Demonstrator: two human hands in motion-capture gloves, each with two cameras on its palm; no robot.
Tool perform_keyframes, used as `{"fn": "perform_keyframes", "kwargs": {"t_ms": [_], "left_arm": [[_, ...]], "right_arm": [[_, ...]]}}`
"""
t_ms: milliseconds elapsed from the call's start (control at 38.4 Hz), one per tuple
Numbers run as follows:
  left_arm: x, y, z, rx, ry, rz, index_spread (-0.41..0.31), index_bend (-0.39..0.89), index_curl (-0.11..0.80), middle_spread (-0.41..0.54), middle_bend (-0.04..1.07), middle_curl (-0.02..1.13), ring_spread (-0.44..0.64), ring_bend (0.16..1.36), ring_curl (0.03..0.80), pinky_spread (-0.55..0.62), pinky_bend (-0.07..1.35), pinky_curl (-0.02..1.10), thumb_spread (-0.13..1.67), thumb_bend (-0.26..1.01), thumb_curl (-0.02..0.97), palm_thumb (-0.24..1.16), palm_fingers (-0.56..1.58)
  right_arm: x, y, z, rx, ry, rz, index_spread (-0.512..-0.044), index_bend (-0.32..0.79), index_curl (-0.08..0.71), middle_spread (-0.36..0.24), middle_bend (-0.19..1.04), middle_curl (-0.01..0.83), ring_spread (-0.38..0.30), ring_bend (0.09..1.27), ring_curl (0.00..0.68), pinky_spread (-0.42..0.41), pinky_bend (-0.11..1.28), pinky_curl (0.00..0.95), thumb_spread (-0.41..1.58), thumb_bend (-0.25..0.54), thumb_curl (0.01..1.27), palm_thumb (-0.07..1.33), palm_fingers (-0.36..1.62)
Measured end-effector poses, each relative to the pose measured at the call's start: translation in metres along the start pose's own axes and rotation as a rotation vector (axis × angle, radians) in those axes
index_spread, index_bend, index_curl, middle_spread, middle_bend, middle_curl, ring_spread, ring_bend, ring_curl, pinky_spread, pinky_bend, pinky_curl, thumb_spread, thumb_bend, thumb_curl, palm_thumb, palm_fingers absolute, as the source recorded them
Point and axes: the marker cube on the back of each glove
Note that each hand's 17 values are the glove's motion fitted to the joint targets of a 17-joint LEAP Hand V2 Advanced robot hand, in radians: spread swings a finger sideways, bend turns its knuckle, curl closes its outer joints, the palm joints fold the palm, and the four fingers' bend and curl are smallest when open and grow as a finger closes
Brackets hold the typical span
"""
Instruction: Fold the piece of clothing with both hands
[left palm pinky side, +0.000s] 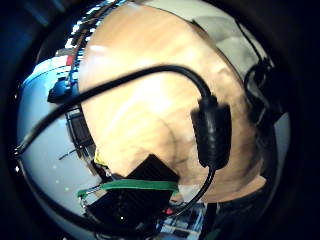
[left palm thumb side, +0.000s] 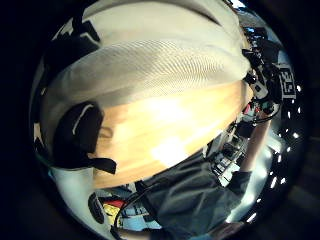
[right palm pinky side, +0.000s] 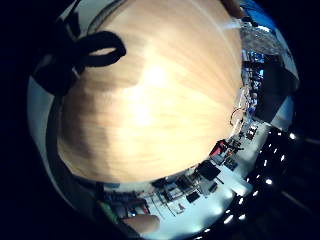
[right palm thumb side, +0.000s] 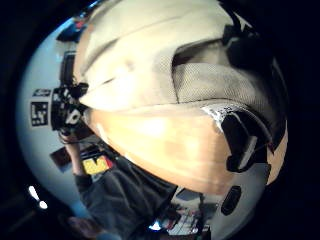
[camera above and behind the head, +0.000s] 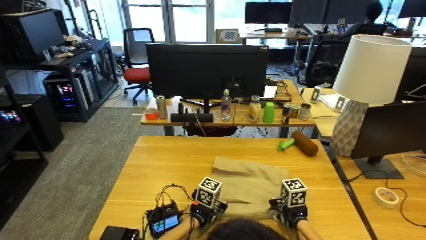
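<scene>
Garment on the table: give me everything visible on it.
The garment is a beige-tan piece of cloth with a fine woven or knit texture in the palm views. It lies mostly flat on the light wooden table, its far edge running slightly askew and a few soft folds across it. Its near edge sits between the left hand and the right hand, both at that edge. In the thumb side palm views, gloved fingertips lie against the cloth's edge. Which kind of clothing it is cannot be told.
</scene>
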Motion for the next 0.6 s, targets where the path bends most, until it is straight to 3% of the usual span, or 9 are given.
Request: {"fn": "perform_keyframes", "kwargs": {"t_ms": [78,104,130,235,365,469,599], "left_arm": [[-0.001,-0.005,-0.002,0.075,-0.065,-0.017,-0.186,0.19,0.272,-0.126,0.2,0.31,-0.21,0.59,0.315,-0.38,0.86,0.39,1.1,0.09,0.304,0.59,0.92],[-0.001,-0.006,-0.003,0.09,-0.08,-0.02,-0.196,0.2,0.279,-0.14,0.19,0.3,-0.22,0.57,0.307,-0.39,0.85,0.38,1.1,0.09,0.307,0.61,0.96],[-0.001,-0.007,-0.003,0.099,-0.09,-0.023,-0.193,0.15,0.272,-0.142,0.17,0.3,-0.22,0.57,0.31,-0.39,0.84,0.38,1.11,0.07,0.302,0.59,0.9],[0.0,-0.011,-0.009,0.082,-0.096,-0.015,-0.243,0.24,0.324,-0.201,0.18,0.33,-0.28,0.51,0.323,-0.46,0.83,0.38,1.13,0.12,0.319,0.7,1.15],[-0.004,-0.009,-0.016,-0.065,0.009,0.058,-0.281,0.25,0.362,-0.243,0.2,0.37,-0.32,0.49,0.345,-0.5,0.78,0.38,1.13,0.11,0.319,0.75,1.22],[-0.006,0.013,-0.033,-0.22,0.146,0.119,-0.297,0.23,0.378,-0.274,0.24,0.4,-0.34,0.48,0.358,-0.51,0.74,0.37,1.13,0.09,0.314,0.76,1.26],[-0.005,0.047,-0.062,-0.35,0.183,0.198,-0.309,0.2,0.396,-0.295,0.25,0.42,-0.36,0.48,0.37,-0.52,0.71,0.37,1.13,0.07,0.31,0.78,1.28]], "right_arm": [[0.001,-0.007,0.002,0.113,0.021,-0.031,-0.356,0.23,0.277,-0.108,0.16,0.321,-0.069,0.51,0.329,-0.083,0.7,0.353,1.06,0.076,0.33,0.99,0.8],[0.001,-0.009,0.001,0.142,0.033,-0.034,-0.353,0.22,0.274,-0.109,0.14,0.311,-0.071,0.49,0.318,-0.091,0.69,0.343,1.06,0.07,0.33,0.99,0.78],[0.0,-0.011,0.0,0.172,0.047,-0.037,-0.343,0.22,0.289,-0.112,0.15,0.318,-0.085,0.51,0.336,-0.128,0.71,0.354,1.06,0.078,0.34,1.01,0.88],[-0.003,-0.013,-0.008,0.248,0.099,-0.053,-0.313,0.22,0.316,-0.129,0.15,0.322,-0.134,0.54,0.353,-0.238,0.7,0.352,1.06,0.095,0.35,1.07,1.14],[-0.005,-0.007,-0.021,0.179,0.07,-0.091,-0.29,0.24,0.365,-0.146,0.19,0.348,-0.17,0.57,0.396,-0.299,0.66,0.367,1.02,0.079,0.35,1.09,1.26],[-0.004,0.002,-0.027,0.098,0.033,-0.131,-0.283,0.22,0.384,-0.158,0.2,0.367,-0.193,0.59,0.411,-0.327,0.63,0.364,1.0,0.056,0.34,1.1,1.29],[-0.011,0.023,-0.044,0.052,0.015,-0.181,-0.278,0.2,0.397,-0.17,0.21,0.385,-0.205,0.6,0.419,-0.346,0.61,0.362,0.98,0.037,0.34,1.11,1.31]]}}
